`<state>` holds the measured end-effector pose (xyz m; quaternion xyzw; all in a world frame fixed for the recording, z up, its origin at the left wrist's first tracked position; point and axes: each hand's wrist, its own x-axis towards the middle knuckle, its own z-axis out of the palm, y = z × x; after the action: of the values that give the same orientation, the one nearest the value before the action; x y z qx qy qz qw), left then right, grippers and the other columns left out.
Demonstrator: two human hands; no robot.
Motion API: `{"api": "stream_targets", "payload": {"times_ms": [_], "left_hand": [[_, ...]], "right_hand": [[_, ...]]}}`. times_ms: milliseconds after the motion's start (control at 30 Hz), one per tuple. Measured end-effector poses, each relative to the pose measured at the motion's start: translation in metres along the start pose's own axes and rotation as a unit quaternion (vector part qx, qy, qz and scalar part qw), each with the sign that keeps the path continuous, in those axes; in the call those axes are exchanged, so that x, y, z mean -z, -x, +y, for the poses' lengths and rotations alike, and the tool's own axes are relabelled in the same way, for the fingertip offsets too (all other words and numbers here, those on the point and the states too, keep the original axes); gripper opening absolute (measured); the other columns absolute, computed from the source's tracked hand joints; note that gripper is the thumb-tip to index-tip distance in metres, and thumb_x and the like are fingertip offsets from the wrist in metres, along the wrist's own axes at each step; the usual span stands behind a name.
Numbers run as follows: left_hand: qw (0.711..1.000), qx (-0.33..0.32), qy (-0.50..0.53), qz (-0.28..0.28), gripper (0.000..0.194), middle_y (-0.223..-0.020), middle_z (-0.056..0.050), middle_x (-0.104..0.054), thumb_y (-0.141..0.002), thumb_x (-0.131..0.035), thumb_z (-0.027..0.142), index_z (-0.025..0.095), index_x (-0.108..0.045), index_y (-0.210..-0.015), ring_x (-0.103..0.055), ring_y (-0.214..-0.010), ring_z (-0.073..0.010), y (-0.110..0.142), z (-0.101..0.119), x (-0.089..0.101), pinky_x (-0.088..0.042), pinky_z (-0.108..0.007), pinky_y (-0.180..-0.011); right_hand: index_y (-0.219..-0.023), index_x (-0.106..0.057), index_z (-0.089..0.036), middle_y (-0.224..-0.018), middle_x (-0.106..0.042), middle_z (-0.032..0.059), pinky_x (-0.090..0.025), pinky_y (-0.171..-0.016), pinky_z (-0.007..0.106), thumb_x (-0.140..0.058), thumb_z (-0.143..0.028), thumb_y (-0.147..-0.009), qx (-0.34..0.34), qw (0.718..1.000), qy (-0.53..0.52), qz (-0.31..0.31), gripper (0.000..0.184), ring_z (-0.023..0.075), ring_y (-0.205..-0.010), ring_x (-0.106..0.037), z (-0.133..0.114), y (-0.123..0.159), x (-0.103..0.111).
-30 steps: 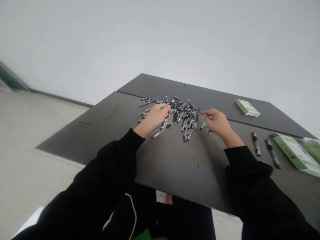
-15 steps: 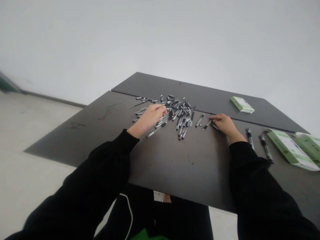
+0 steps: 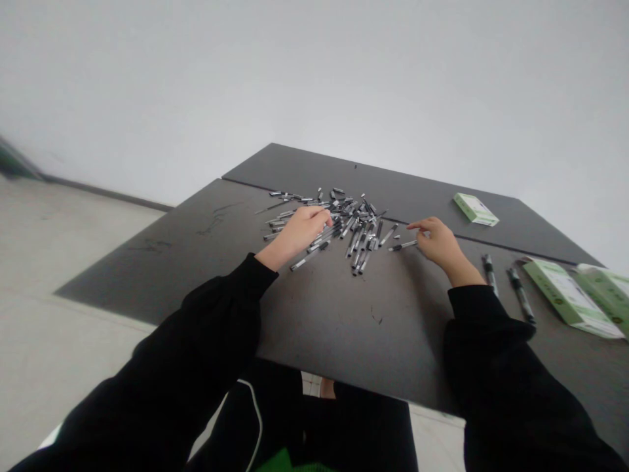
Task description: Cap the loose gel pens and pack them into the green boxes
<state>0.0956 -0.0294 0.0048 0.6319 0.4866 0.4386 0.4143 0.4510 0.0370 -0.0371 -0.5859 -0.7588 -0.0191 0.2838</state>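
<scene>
A loose heap of clear-barrelled pens and dark pen parts [image 3: 361, 239] lies on the dark table. My left hand [image 3: 307, 227] is at the left side of this heap, its fingers curled and closed; whatever they hold is hidden. To the right of the heap is my right hand [image 3: 436, 244], index finger stretched leftward and the other fingers bent. A pen [image 3: 401, 247] points left from beneath those bent fingers, its right end covered by the hand. A small pen part [image 3: 397, 236] lies just left of the right fingertips.
Two thick dark-gripped pens, one nearer [image 3: 521, 295] and one farther left [image 3: 490, 274], lie beside my right forearm. Green-and-white boxes [image 3: 565, 295] sit at the right, with another small box [image 3: 476, 210] farther back. A seam crosses the table [image 3: 344, 334]; a white wall stands behind.
My right index finger has lifted and straightened. The pen at the right hand has turned flatter, and another pen beside it has shifted left toward the heap. My left hand has hardly moved.
</scene>
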Motion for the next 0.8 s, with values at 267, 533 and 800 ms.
{"api": "stream_targets", "payload": {"times_ms": [267, 533, 800], "left_hand": [[1.0, 0.005, -0.003, 0.001, 0.023, -0.05, 0.007, -0.034, -0.09, -0.044, 0.023, 0.02, -0.054, -0.07, -0.029, -0.043, -0.0095, 0.002, 0.005, -0.002, -0.019, -0.025, -0.048], [1.0, 0.0, -0.009, 0.002, 0.023, -0.049, 0.007, -0.035, -0.089, -0.044, 0.02, 0.019, -0.055, -0.069, -0.031, -0.043, -0.0093, 0.001, 0.006, -0.001, -0.021, -0.025, -0.048], [0.996, 0.032, 0.088, -0.005, 0.021, -0.048, 0.01, -0.032, -0.094, -0.051, 0.016, 0.019, -0.052, -0.073, -0.027, -0.038, -0.0054, 0.005, 0.009, -0.007, -0.016, -0.022, -0.043]], "right_hand": [[-0.103, -0.08, -0.015, -0.102, -0.071, 0.0151, -0.054, -0.092, 0.047, -0.055, -0.022, -0.081, -0.006, 0.999, 0.002, -0.035, 0.034, 0.0301, -0.094, -0.068, -0.022, -0.007, -0.029], [-0.081, -0.08, -0.018, -0.095, -0.074, 0.0108, -0.055, -0.086, 0.04, -0.063, -0.024, -0.079, -0.039, 0.997, -0.038, -0.061, 0.018, 0.0237, -0.082, -0.07, -0.016, -0.005, -0.026], [-0.077, -0.076, -0.017, -0.076, -0.076, 0.0086, -0.057, -0.08, 0.04, -0.068, -0.025, -0.074, -0.085, 0.99, -0.113, 0.006, 0.011, 0.0248, -0.077, -0.072, -0.045, -0.003, -0.001]]}}
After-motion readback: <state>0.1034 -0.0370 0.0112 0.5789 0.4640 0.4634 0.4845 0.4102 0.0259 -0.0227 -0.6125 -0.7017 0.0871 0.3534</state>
